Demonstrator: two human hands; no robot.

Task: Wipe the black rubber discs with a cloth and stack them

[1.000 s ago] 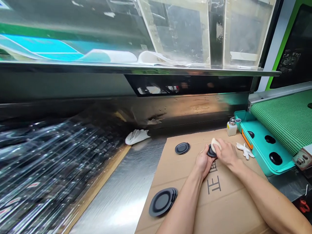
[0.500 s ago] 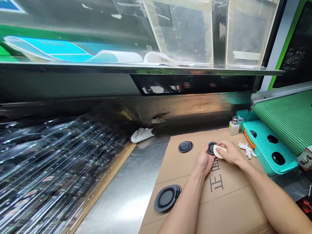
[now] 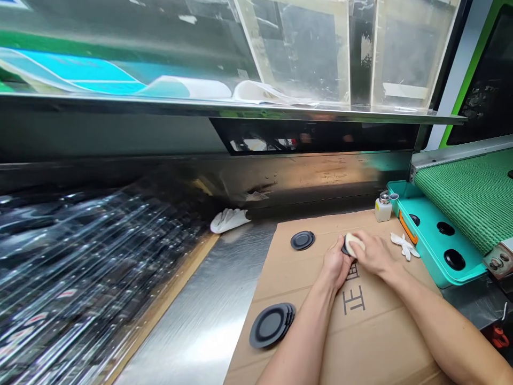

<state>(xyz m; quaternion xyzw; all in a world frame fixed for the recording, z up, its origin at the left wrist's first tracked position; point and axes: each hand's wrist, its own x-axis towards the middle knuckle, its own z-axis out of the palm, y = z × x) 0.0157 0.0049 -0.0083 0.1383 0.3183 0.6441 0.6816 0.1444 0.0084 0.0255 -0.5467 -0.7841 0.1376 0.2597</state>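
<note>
While a round dark disc is held by the left hand, its right side is overlapped by a cream pad pinched in the right hand

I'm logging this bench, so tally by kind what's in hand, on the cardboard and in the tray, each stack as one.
Dark grey round disc in left hand: 1
Cream round pad in right hand: 1
Stacks of dark grey flat discs: 2
Glossy black round pieces in teal plastic tray: 3
White bottle with metal cap: 1
Crumpled white glove-like item: 1
Total: 9
</note>
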